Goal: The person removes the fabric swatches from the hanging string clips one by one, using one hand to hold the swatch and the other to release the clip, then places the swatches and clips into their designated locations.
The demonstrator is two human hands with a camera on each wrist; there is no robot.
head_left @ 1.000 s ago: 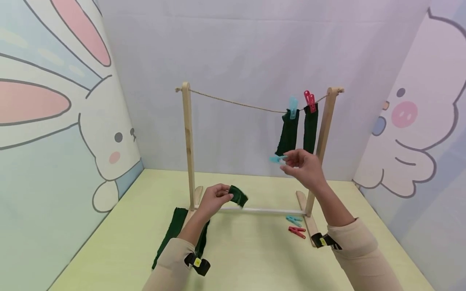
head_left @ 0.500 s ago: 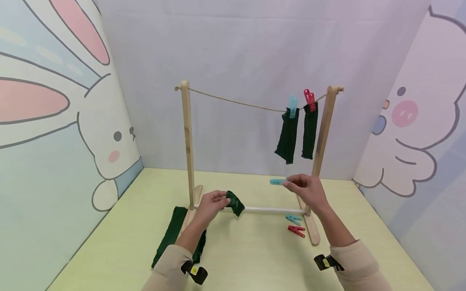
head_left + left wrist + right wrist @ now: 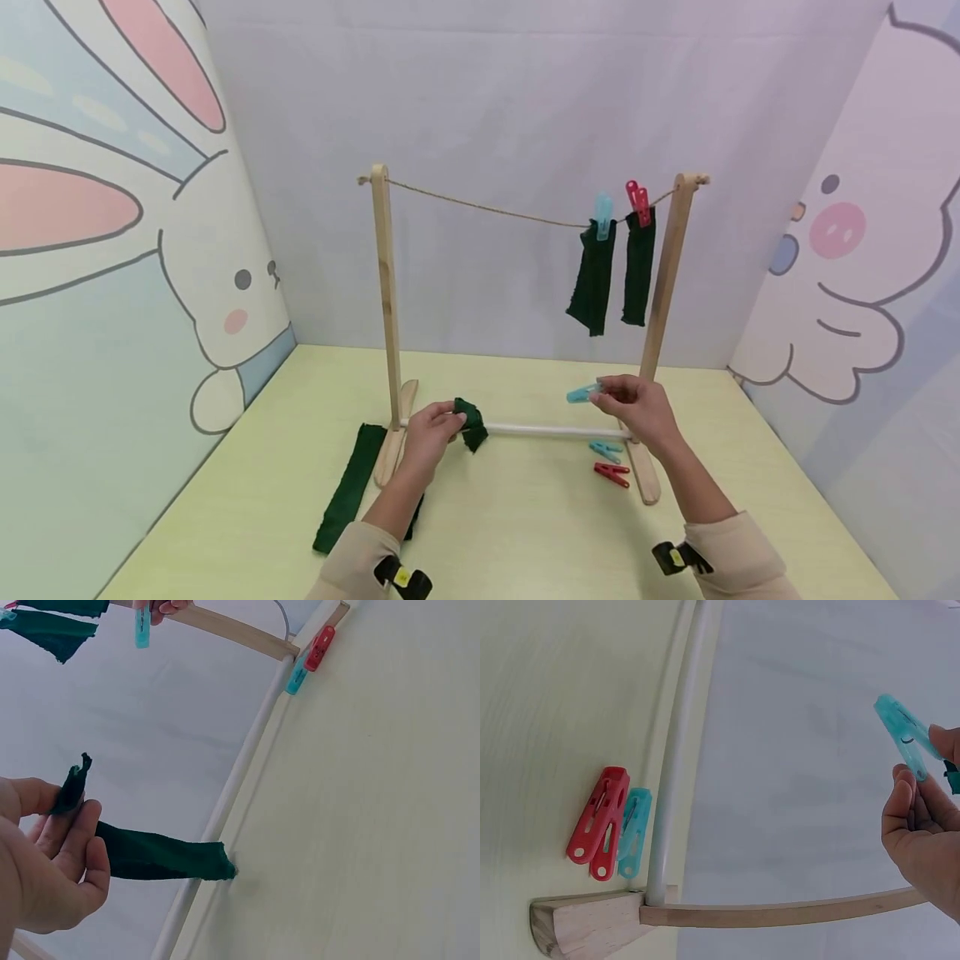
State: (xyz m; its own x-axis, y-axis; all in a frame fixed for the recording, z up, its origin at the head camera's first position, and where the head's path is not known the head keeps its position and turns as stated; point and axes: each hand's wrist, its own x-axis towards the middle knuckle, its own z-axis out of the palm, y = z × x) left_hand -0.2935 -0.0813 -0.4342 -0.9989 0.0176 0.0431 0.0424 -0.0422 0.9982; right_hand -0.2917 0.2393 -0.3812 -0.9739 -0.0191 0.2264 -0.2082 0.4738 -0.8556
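My left hand (image 3: 431, 437) pinches a dark green cloth strip (image 3: 472, 423) between thumb and fingers, in front of the rack's white bottom bar. In the left wrist view the strip (image 3: 161, 855) hangs past my fingers, its top end folded over. A light blue clothespin (image 3: 582, 393) is between the thumb and fingertips of my right hand (image 3: 637, 408), held by its handle end in the right wrist view. Two green strips hang from the rope (image 3: 487, 208): one under a blue clothespin (image 3: 603, 218), the other under a red clothespin (image 3: 640, 204).
The wooden rack's left post (image 3: 386, 292) and right post (image 3: 667, 275) carry the rope. On the table by the right foot lie a blue clothespin (image 3: 606, 451) and a red clothespin (image 3: 612, 474). More green cloth (image 3: 352, 487) lies near the left foot, partly behind my left arm.
My right hand has come down from near the hanging strips with its clothespin. My left hand has moved slightly left and down, and its green strip now droops more.
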